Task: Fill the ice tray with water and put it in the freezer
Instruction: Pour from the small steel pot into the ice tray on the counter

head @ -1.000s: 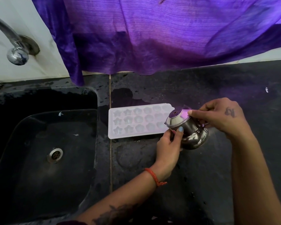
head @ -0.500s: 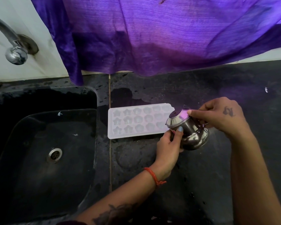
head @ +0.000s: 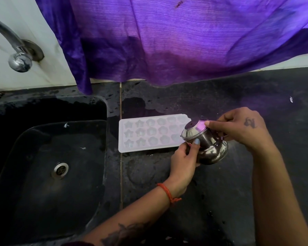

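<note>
Overhead, a purple cloth [head: 167,38] hangs down the wall and shades the back of the dark desk [head: 256,174]. Black sink [head: 48,174] sits at left w/ a tap [head: 16,50] above it, drain visible, no water running. Ice tray [head: 149,133] lies flat on the desk just right of the sink edge, long side across, star- and flower-shaped cells facing up, prob. so water can be poured in w/o carrying it.

Steel pot [head: 204,142] is tilted, mouth toward the tray's right end and overlapping its corner; looks like a pour over the near cells. Can't tell if water is coming out or how full the cells are.

Left hand [head: 185,157] wraps the pot's neck from below, thumb on the rim side, steadying the tilt. Right hand [head: 238,128] pinches the far rim, fingers curled on it. So both grips are clamped on the pot, none on the tray; tray sits just left of them, touching neither.
</note>
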Demonstrator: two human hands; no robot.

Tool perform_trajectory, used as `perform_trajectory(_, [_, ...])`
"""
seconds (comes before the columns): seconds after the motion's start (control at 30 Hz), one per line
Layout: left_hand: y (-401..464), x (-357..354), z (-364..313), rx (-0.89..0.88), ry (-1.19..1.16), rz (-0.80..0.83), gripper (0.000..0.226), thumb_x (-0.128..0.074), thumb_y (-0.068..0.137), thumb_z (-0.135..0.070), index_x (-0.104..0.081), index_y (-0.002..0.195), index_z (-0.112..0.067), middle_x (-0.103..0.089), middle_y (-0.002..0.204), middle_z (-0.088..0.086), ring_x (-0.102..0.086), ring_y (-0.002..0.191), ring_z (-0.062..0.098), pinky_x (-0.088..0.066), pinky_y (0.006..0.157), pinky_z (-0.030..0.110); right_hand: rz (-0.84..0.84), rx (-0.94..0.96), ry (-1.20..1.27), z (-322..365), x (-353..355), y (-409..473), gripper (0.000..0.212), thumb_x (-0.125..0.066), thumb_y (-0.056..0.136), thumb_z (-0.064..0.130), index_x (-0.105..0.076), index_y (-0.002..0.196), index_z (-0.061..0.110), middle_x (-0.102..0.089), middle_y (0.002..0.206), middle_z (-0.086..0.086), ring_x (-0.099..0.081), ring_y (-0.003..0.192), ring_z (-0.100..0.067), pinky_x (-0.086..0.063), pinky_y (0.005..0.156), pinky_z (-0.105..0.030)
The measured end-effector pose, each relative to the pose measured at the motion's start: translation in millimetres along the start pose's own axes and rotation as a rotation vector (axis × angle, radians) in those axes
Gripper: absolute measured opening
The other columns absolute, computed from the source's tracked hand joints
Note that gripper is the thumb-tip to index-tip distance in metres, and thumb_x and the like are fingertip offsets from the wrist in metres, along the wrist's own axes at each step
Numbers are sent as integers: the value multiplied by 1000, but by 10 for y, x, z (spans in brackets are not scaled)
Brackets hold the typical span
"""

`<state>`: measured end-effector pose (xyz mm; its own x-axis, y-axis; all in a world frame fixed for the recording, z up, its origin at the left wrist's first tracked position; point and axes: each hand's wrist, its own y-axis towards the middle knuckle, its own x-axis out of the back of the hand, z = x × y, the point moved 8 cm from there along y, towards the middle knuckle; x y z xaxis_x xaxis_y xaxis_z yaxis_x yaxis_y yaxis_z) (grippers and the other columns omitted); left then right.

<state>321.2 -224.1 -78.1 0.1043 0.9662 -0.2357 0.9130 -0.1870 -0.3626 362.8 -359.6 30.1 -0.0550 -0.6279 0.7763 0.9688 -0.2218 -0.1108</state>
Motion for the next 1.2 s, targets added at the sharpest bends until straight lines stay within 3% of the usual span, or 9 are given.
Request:
perform_trajectory(0.2, [21, 31, -5, -70, 91, -61, 11, -53, 92, -42, -59, 93, -33, -68, 101, -4, -65, 102, 18, -52, 93, 46, 13, -22, 111, -102, -5, 10, 28, -79, 67, 48, -73, 60, 22, -69, 57, -1, -69, 68, -20, -58, 76, -46])
perform_trajectory(0.43, [53, -25, -13, -94, 102, -57, 11, -55, 93, -37, -59, 101, -32, -67, 100, -10, -63, 104, 13, -50, 96, 43, 20, -42, 218, -195, 34, -21, 24, -81, 69, 37, -73, 61, 16, -72, 63, -3, -70, 68, -20, -59, 77, -47])
perform_trajectory(0.6, [96, -92, 17, -50, 110, -24, 9, -54, 93, -39, -60, 93, -32, -67, 99, -9, -63, 103, 14, -51, 95, 44, -17, -57, 173, -248, 97, -16, 24, -79, 68, 46, -74, 61, 23, -71, 61, 0, -70, 68, -18, -57, 78, -48])
perform_trajectory(0.8, [130, -161, 56, 26, 67, 19, 29, -52, 95, -36, -61, 110, -13, -66, 114, 8, -64, 105, 19, -56, 87, 37, -55, -58, 106, -248, 150, -19, 30, -77, 69, 48, -72, 58, 21, -69, 57, 0, -68, 62, -16, -58, 74, -46])
perform_trajectory(1.2, [155, -199, 91, 76, 24, 51, 38, -48, 96, -37, -58, 118, -8, -64, 120, 9, -63, 109, 19, -57, 82, 29, -63, -51, 28, -223, 171, 20, 34, -74, 70, 53, -71, 56, 22, -68, 54, 1, -68, 63, -17, -57, 74, -45])
